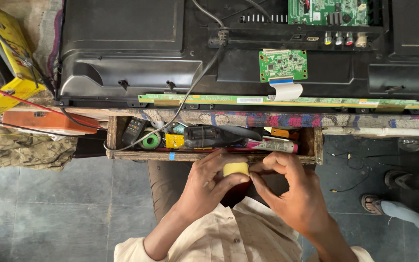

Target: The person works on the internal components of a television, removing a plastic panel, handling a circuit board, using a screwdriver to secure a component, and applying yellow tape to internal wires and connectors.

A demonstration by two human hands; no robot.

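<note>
Both my hands are working a small yellow roll of tape just in front of the open drawer.

My left hand is cupping the roll from below, fingers curled and closed on it, its round face looking up toward me and its axis running roughly toward the bench. My right hand is pinching at the roll's right edge with thumb and fingertips. Beyond them, the wooden drawer is lying open, cluttered with tools; farther still, the opened television back is showing green circuit boards.
</note>
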